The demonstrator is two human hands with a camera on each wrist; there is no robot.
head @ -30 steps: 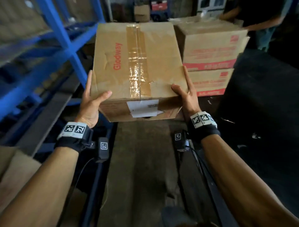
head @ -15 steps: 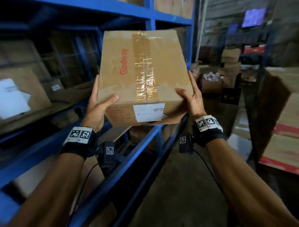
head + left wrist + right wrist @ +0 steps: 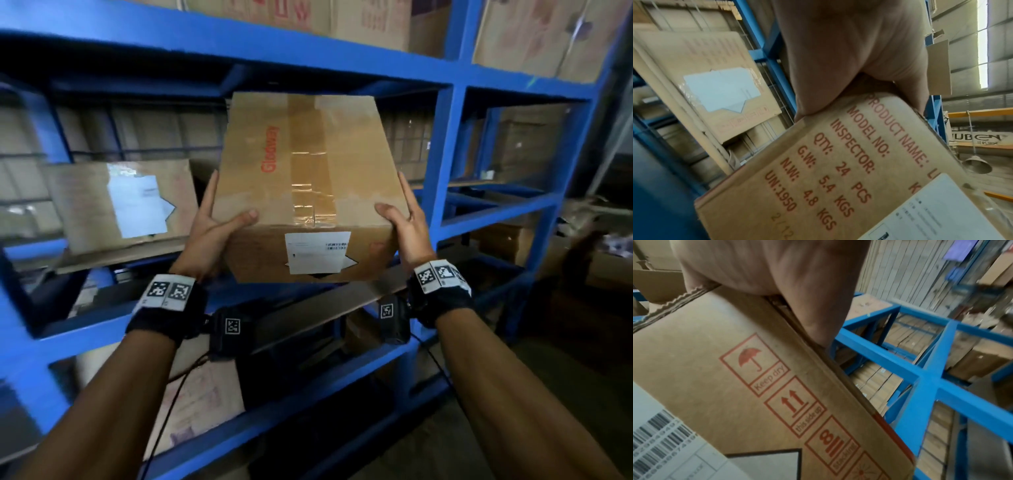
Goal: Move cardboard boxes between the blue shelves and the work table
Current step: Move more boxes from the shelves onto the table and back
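Glodway box held up at the blue shelves, both hands on it

Far left, a labelled carton (image 3: 120, 209) leans on the blue shelf (image 3: 442, 164). Left hand (image 3: 214, 222) grips the near left corner of the Glodway box (image 3: 305, 178), thumb over the top, fingers flat up the side. The box is in the air in front of the middle bay, taped top facing up. Right hand (image 3: 406, 222) clamps the right corner the same way.

A leaning box (image 3: 120, 205) blocked the shelf's (image 3: 85, 329) left end; the bay stood open up to the blue upright (image 3: 442, 164).
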